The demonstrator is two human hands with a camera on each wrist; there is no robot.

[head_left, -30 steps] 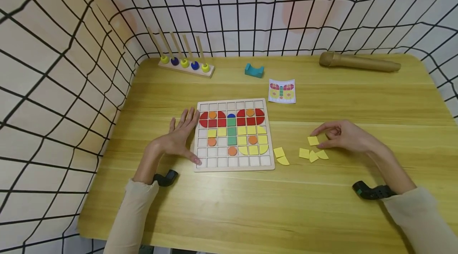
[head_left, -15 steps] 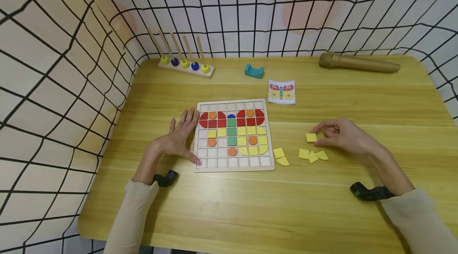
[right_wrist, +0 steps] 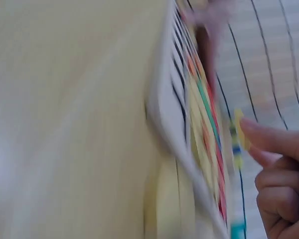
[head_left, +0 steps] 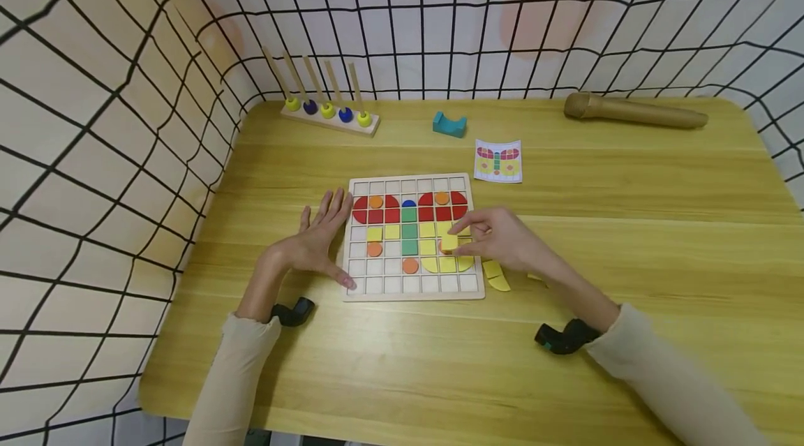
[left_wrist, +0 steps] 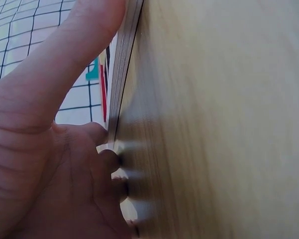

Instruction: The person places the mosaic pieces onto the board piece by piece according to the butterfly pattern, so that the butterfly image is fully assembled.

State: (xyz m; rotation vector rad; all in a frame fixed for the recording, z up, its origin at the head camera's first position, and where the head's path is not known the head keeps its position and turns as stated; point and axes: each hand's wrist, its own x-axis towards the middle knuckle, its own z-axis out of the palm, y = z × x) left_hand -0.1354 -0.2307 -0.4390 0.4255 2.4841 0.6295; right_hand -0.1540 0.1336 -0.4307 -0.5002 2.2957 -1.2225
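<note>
A square wooden grid board (head_left: 389,285) lies mid-table, bearing a butterfly pattern of red, yellow, orange, green and blue tiles. My left hand (head_left: 312,240) rests at its left side, fingers spread along the edge and thumb on the near-left corner; the left wrist view shows the thumb (left_wrist: 60,64) against the board's edge. Over the board's right half, my right hand (head_left: 502,240) pinches a yellow square tile (head_left: 449,243) between thumb and fingertips. In the right wrist view the tile (right_wrist: 242,130) appears edge-on. An orange disc under it is mostly hidden.
Yellow tiles (head_left: 495,276) lie just right of the board, others partly hidden under my right forearm. Behind are a picture card (head_left: 497,161), a teal block (head_left: 449,125), a peg stand with beads (head_left: 329,116) and a brown microphone-shaped object (head_left: 634,112). Black wire mesh (head_left: 402,27) borders the table.
My right hand has carried the yellow square tile leftward from beside the loose tiles to over the board. My left hand stays at the board's left edge.
</note>
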